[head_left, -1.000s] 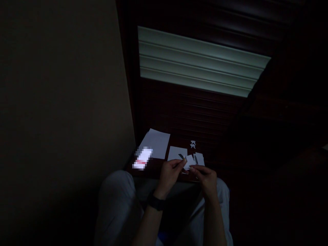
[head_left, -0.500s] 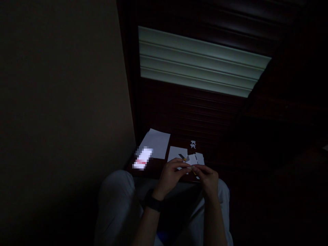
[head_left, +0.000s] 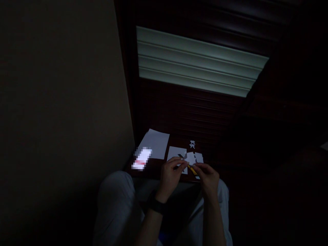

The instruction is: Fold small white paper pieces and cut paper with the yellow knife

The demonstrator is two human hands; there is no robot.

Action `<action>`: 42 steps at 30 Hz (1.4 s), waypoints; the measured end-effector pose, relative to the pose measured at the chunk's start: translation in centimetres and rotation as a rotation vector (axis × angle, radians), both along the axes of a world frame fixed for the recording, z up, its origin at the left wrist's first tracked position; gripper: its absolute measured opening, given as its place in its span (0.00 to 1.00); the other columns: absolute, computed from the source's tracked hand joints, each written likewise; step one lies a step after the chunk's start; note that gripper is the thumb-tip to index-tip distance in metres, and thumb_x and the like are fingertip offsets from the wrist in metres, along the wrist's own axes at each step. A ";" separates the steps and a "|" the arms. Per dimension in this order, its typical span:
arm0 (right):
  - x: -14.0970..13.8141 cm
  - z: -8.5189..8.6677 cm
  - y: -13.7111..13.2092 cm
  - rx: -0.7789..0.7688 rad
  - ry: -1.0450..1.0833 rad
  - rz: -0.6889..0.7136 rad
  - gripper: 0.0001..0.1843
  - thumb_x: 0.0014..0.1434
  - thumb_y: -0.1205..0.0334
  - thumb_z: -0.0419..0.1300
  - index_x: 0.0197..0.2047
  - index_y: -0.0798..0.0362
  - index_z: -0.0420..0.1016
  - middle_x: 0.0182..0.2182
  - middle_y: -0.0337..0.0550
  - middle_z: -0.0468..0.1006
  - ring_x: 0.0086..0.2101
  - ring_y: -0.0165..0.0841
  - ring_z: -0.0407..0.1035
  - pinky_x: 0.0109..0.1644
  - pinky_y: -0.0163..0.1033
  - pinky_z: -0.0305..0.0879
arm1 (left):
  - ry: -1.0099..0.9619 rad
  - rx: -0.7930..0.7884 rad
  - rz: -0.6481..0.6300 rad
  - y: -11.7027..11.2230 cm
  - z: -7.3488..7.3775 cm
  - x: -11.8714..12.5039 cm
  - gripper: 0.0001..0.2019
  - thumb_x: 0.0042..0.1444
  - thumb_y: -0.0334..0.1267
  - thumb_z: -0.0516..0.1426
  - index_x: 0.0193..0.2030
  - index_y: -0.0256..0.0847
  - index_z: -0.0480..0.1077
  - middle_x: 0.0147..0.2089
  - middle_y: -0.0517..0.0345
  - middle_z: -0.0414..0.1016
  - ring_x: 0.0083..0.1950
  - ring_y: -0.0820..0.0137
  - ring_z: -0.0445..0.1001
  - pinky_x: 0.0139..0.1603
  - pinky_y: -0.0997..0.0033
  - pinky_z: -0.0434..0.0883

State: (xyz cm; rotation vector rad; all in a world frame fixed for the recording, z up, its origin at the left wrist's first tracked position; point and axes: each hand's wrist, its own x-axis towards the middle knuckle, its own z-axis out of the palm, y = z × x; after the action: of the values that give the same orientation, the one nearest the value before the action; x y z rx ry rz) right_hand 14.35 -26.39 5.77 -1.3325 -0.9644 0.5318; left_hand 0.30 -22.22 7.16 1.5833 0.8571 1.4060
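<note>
Head cam: joint pinch now split, yellow tool (head_left: 192,170) bared; left hand (head_left: 170,175) pinched at white paper (head_left: 190,158), right hand (head_left: 209,178) half-curled, holds unclear.

The small sheet (head_left: 190,158) is matt paper, the trousers (head_left: 115,191) cloth, the pale slats (head_left: 200,61) satiny.

At the left, a plain wall (head_left: 64,85) is seen. Beside it, a dark slatted panel (head_left: 184,112) is crossed by a pale lit band (head_left: 200,61). Below, on the left part of a dark table (head_left: 156,166), a bright screen (head_left: 142,159) is shown, its details pixelated.
</note>
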 end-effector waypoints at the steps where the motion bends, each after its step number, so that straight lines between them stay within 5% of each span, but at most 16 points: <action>1: 0.1 0.0 0.0 -0.004 -0.017 -0.003 0.11 0.45 0.55 0.67 0.31 0.52 0.79 0.29 0.42 0.80 0.34 0.38 0.73 0.40 0.39 0.67 | 0.007 0.014 0.004 0.0 0.1 0.0 0.07 0.51 0.40 0.60 0.32 0.42 0.77 0.39 0.52 0.75 0.40 0.64 0.73 0.40 0.68 0.70; 25: -1.2 -0.5 0.9 0.051 0.049 -0.034 0.10 0.44 0.57 0.67 0.29 0.54 0.79 0.30 0.43 0.80 0.34 0.38 0.72 0.40 0.40 0.66 | -0.062 0.023 0.112 -0.7 -0.7 1.4 0.06 0.52 0.37 0.58 0.34 0.40 0.76 0.36 0.55 0.78 0.39 0.67 0.75 0.42 0.70 0.71; 33: -1.3 -0.6 1.0 0.053 0.016 -0.068 0.12 0.45 0.55 0.67 0.28 0.55 0.78 0.27 0.44 0.79 0.32 0.38 0.72 0.38 0.40 0.66 | -0.208 -0.122 0.015 -0.7 -0.1 1.4 0.24 0.51 0.36 0.60 0.56 0.45 0.64 0.43 0.54 0.76 0.42 0.67 0.76 0.43 0.68 0.73; 42: -2.4 0.3 1.1 0.060 0.015 -0.119 0.12 0.44 0.55 0.67 0.30 0.54 0.77 0.27 0.41 0.78 0.30 0.36 0.72 0.36 0.38 0.66 | -0.303 -0.170 -0.044 0.0 0.1 1.0 0.14 0.49 0.35 0.61 0.44 0.38 0.73 0.46 0.49 0.76 0.46 0.65 0.74 0.48 0.67 0.71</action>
State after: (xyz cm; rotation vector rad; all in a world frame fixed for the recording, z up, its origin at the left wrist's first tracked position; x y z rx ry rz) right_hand 11.91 -25.25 6.05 -1.3212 -0.8767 0.4184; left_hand 1.29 -22.23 7.26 1.2158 0.7338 1.4544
